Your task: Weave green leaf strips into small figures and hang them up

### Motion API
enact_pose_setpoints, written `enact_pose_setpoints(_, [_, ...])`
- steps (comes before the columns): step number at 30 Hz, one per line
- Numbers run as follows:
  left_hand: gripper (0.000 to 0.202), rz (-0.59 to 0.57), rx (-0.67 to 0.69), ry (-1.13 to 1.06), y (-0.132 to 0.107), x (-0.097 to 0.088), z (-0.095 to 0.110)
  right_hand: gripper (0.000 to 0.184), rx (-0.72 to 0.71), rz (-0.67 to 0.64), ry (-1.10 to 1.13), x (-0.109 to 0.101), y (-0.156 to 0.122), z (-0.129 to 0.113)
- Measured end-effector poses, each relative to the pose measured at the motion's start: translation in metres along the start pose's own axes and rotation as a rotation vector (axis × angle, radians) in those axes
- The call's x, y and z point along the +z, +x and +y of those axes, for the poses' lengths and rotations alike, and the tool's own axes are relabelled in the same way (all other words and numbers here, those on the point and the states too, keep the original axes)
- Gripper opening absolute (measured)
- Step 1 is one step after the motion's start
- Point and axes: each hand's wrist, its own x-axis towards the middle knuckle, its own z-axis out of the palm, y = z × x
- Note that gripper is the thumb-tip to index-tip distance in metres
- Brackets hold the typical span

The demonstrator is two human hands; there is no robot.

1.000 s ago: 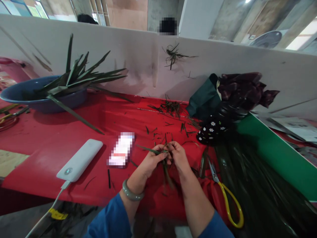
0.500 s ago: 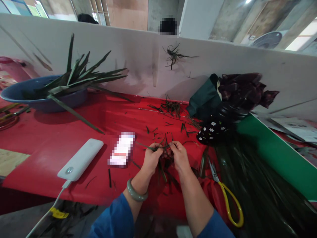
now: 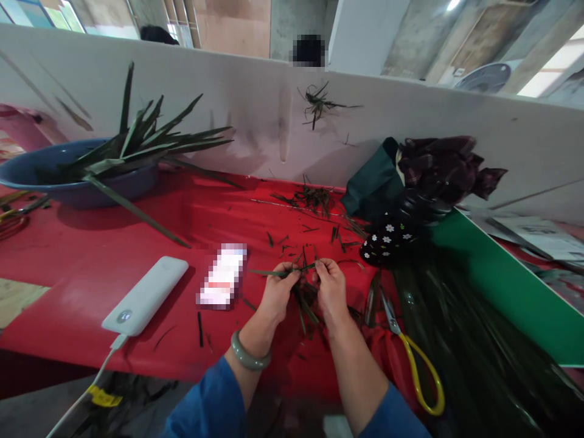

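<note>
Both my hands meet over the red cloth near the middle of the view. My left hand [image 3: 277, 294], with a pale green bangle [image 3: 250, 351] on the wrist, pinches a bundle of dark green leaf strips [image 3: 305, 304]. One strip sticks out to the left past its fingers. My right hand [image 3: 331, 289] pinches the strips' other side between thumb and forefinger. Strip ends hang down between the two hands and others point up. How the strips cross is too small to make out.
Yellow-handled scissors [image 3: 422, 374] lie right of my forearm, beside long dark leaves [image 3: 474, 340]. A phone [image 3: 223, 277] and white power bank [image 3: 146, 296] lie left. A blue basin [image 3: 82, 193] holds leaves. Leaf scraps [image 3: 314, 199] litter the red cloth [image 3: 201, 219] before a white partition [image 3: 255, 121].
My hands stay in nearly the same place, still pinching the strips. The strip sticking out left of my left hand now lies flatter. The view has shifted slightly.
</note>
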Motion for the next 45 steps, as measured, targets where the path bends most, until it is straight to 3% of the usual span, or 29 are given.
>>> enact_pose_setpoints(3, [0.016, 0.049, 0.091, 0.215, 0.001, -0.003, -0.002, 0.013, -0.082, -0.019, -0.115, -0.001, -0.002, -0.002])
enact_pose_setpoints(6, [0.017, 0.006, 0.087, 0.353, 0.002, -0.006, -0.002, 0.012, -0.124, -0.100, -0.185, -0.002, -0.003, -0.006])
enact_pose_setpoints(10, [0.023, -0.085, -0.021, 0.222, 0.000, -0.007, -0.001, 0.013, -0.127, -0.147, -0.153, -0.003, -0.003, -0.008])
enact_pose_setpoints(14, [0.024, -0.059, -0.060, -0.011, 0.000, -0.006, 0.001, 0.011, -0.138, -0.177, -0.007, -0.004, -0.002, -0.008])
enact_pose_setpoints(21, [0.021, -0.195, -0.274, -0.198, -0.006, -0.003, 0.011, 0.012, 0.004, -0.250, 0.105, -0.003, -0.005, -0.006])
enact_pose_setpoints(30, [0.015, -0.184, -0.206, -0.248, -0.005, -0.005, 0.006, 0.011, -0.049, -0.170, 0.041, -0.004, 0.000, -0.004])
enact_pose_setpoints(35, [0.014, -0.177, -0.195, -0.325, -0.005, -0.006, 0.007, 0.012, 0.037, -0.198, 0.179, -0.001, -0.002, -0.004])
enact_pose_setpoints(41, [0.022, -0.190, -0.205, -0.152, -0.008, -0.002, 0.012, 0.012, 0.051, -0.139, 0.180, -0.003, 0.001, -0.006])
enact_pose_setpoints(45, [0.015, -0.256, -0.191, -0.187, -0.010, -0.002, 0.014, 0.015, 0.149, -0.168, 0.249, -0.004, 0.001, -0.007])
